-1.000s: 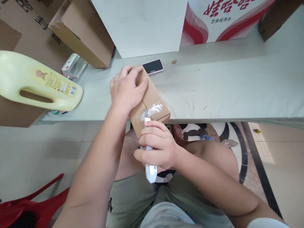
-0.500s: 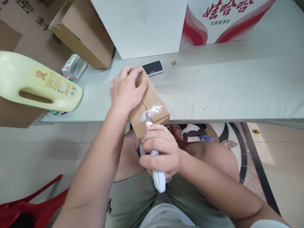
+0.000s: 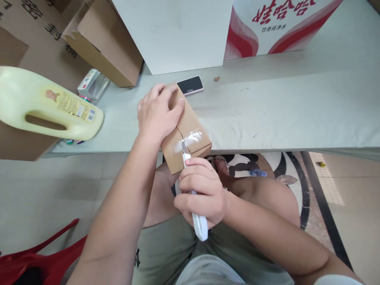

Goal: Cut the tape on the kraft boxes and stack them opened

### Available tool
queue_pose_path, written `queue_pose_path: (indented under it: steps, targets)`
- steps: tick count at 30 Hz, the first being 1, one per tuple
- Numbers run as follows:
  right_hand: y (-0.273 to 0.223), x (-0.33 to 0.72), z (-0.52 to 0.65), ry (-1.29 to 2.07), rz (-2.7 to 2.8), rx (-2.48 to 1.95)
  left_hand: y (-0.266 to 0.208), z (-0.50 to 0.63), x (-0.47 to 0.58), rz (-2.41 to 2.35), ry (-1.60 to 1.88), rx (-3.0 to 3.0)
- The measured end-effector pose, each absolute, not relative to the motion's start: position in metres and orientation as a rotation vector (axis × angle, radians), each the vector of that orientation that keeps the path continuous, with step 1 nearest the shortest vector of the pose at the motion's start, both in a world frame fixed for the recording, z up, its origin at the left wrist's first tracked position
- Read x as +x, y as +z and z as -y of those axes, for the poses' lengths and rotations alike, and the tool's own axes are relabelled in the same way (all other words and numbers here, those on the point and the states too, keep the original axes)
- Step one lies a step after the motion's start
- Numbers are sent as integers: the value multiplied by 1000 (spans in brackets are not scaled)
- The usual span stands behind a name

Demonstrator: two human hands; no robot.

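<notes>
A small cardboard box (image 3: 190,114) lies slanted on the table's front edge, its near end sticking out over my lap. My left hand (image 3: 158,113) grips its far left part, thumb on top and fingertips over the far edge. Clear tape (image 3: 194,137) crosses the seam between the flaps near the box's close end. In my right hand (image 3: 204,190) is a white utility knife (image 3: 201,227), fingers wrapped round the handle. Its blade is out, and the tip touches the taped seam. Part of the handle is hidden behind my fingers.
A phone (image 3: 191,85) lies just beyond the box. Left stand a yellow jug (image 3: 71,118), a clear plastic pack (image 3: 94,85) and a brown carton (image 3: 115,43). White cartons (image 3: 184,35) line the back. The cloth-covered table (image 3: 282,107) stretches right. Below left is something red (image 3: 53,253).
The knife's handle end has shifted very slightly right and the blade tip sits at almost the same spot on the seam. My left hand and the box stay in place.
</notes>
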State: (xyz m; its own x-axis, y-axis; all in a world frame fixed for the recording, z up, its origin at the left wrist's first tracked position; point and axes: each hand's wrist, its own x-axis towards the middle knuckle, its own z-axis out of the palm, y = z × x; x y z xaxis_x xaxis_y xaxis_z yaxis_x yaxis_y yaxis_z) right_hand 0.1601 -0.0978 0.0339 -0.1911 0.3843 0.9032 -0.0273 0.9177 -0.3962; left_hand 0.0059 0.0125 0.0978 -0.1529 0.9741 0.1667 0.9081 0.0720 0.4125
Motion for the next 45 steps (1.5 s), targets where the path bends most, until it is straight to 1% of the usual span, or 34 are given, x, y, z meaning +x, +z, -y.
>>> queue_pose_path:
  steps: [7, 12, 18, 22, 28, 39, 45]
  targets:
    - [35, 157, 93, 433, 1730, -354, 97, -12, 5, -2162, 636, 1978]
    - [32, 158, 97, 420, 1773, -315, 98, -13, 5, -2176, 623, 1953]
    - [43, 163, 101, 477, 1688, -344, 98, -13, 6, -2166, 631, 1927]
    - [45, 162, 100, 453, 1697, -362, 99, -13, 8, -2188, 588, 1915]
    - [39, 160, 100, 464, 1822, -387, 94, -14, 2, -2146, 667, 1976]
    - [46, 166, 99, 456, 1717, -331, 96, -14, 5, -2182, 656, 1941]
    - [50, 169, 100, 477, 1699, -399, 97, -12, 4, -2152, 662, 1978]
